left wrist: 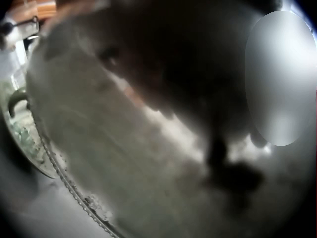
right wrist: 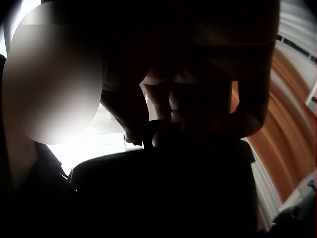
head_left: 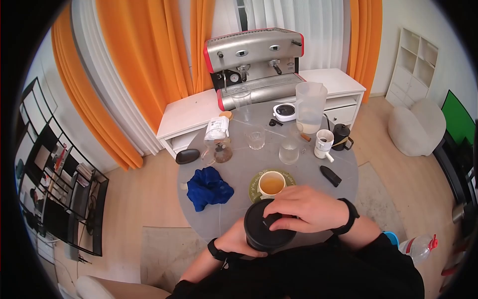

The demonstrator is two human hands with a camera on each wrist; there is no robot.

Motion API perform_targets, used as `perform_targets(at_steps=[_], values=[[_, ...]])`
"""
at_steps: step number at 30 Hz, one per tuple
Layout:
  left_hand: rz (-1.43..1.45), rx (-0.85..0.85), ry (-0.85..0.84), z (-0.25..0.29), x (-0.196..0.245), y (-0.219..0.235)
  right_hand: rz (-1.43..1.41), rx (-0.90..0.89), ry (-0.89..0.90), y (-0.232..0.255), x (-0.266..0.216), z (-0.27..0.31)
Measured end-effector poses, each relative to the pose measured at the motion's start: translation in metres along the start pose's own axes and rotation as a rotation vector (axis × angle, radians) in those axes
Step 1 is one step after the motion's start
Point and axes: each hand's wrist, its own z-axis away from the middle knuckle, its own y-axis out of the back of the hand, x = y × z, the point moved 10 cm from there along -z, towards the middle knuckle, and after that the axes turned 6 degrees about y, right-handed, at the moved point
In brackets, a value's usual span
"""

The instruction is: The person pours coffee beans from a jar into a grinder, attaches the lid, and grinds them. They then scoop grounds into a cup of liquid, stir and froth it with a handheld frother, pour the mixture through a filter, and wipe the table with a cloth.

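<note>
A black round container with a flat black lid is held close to my body, over the near edge of the table. My left hand grips its side from the left, thumb low along the near side. From above, my right hand pinches a small raised tab on the lid between thumb and fingers. In the right wrist view the fingers show dark against the light, on top of the container. Just beyond it, a cup of yellowish liquid stands on a green patterned saucer.
A blue cloth lies left on the grey round table. Glasses, a plastic pitcher, a white grinder-like device, a black kettle and a small scale stand farther back. An espresso machine is behind.
</note>
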Motion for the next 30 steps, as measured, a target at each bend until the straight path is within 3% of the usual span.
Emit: perform_targets(at_steps=[2,4,5,7,8,11,12,14,15,17,18,19,21,23,25,26,28,29,30], values=[[0.015,0.047,-0.021,-0.002,-0.001,0.001,0.095,0.048,0.013,-0.002,-0.002,0.0],[-0.239,0.347,-0.067,0.0,-0.001,0.024,0.305,0.258,-0.057,0.012,0.001,0.003],[-0.237,0.345,-0.066,-0.002,0.001,0.02,0.305,0.259,-0.059,0.009,0.003,0.001],[-0.773,0.857,-0.129,0.015,0.038,0.036,0.511,0.39,-0.243,0.02,0.019,0.007],[-0.916,1.015,-0.202,0.02,0.052,0.034,0.538,0.428,-0.317,0.021,0.028,0.01],[-0.967,1.074,-0.207,0.023,0.062,0.037,0.585,0.425,-0.324,0.02,0.028,0.008],[-0.97,1.079,-0.213,0.026,0.065,0.041,0.588,0.427,-0.316,0.025,0.022,0.007],[-0.638,0.631,-0.166,0.011,0.046,0.039,0.285,0.283,-0.405,0.021,0.021,0.006],[-0.38,0.448,-0.177,0.006,0.037,0.036,0.285,0.28,-0.399,0.025,0.018,0.004],[-0.044,0.161,-0.109,0.005,0.029,0.016,0.225,0.256,-0.007,0.026,-0.017,-0.011],[0.049,0.007,0.024,0.008,0.004,0.005,0.129,0.095,0.054,0.013,-0.014,-0.008],[0.046,0.005,0.023,0.009,0.0,0.005,0.132,0.098,0.055,0.016,-0.012,-0.003],[0.042,-0.166,0.064,0.01,-0.007,-0.011,0.042,-0.08,0.015,0.003,-0.004,0.004],[0.015,-0.126,0.032,0.007,0.001,-0.01,0.079,-0.061,-0.003,0.003,-0.002,0.008],[-0.12,0.081,0.003,0.005,0.002,0.007,0.187,0.0,0.035,0.008,-0.006,0.009],[-0.12,0.084,0.002,0.004,0.001,0.006,0.186,-0.001,0.038,0.004,-0.007,0.01],[-0.256,0.278,-0.059,0.005,0.008,0.019,0.296,0.141,-0.06,0.01,-0.004,0.013],[-0.258,0.277,-0.06,0.004,0.009,0.016,0.297,0.143,-0.06,0.005,-0.005,0.014],[-0.439,0.456,-0.078,0.009,0.017,0.024,0.343,0.229,-0.157,0.011,0.002,0.017]])
